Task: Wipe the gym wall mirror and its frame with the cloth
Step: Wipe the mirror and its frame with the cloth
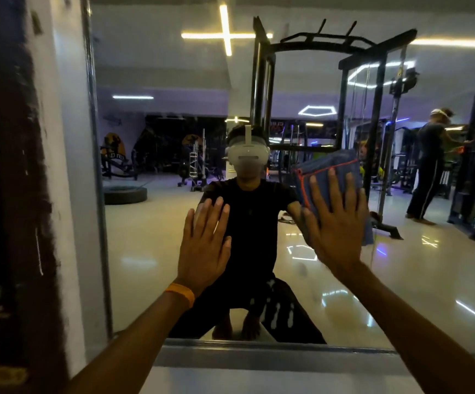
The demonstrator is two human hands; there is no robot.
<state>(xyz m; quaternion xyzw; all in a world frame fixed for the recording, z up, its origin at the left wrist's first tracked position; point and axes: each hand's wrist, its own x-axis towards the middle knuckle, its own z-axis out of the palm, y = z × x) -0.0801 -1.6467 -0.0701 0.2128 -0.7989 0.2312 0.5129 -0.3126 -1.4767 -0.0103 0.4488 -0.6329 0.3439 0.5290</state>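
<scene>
Pressing one mirror [159, 223]: left hand [205, 248] straight-fingered, right hand [336, 231] splayed over one cloth [327, 169]

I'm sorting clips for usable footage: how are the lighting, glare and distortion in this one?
Head view: dim, bluish light; ceiling strips glare in the mirror; the wide-angle lens bows the frame; the left wall is dark and blurred; left hand, right hand and cloth look fairly sharp.

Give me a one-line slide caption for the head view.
Right hand presses a blue cloth flat against the gym mirror; left hand lies open beside it.
</scene>
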